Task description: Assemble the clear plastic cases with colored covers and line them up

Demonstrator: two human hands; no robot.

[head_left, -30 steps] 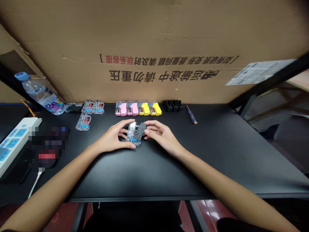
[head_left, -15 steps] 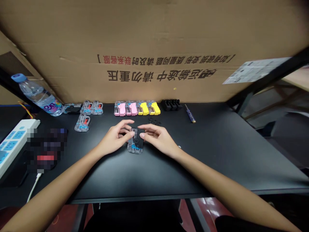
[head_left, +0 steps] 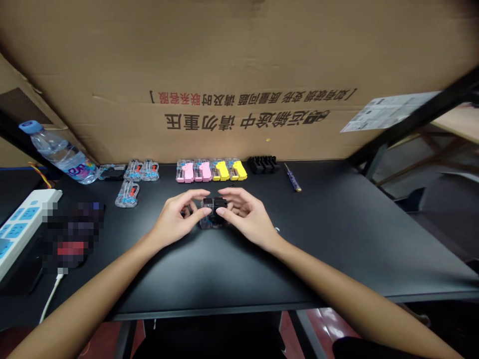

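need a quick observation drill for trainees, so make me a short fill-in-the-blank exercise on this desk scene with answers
1. The left hand and right hand meet around a clear-and-black piece, and the number of such pieces between them is ____.
2. In the picture, the yellow-fronted pieces lie to the ____ of the pink-fronted pieces.
3. The bottle has a ____ cap.

Missing words: one; right; blue
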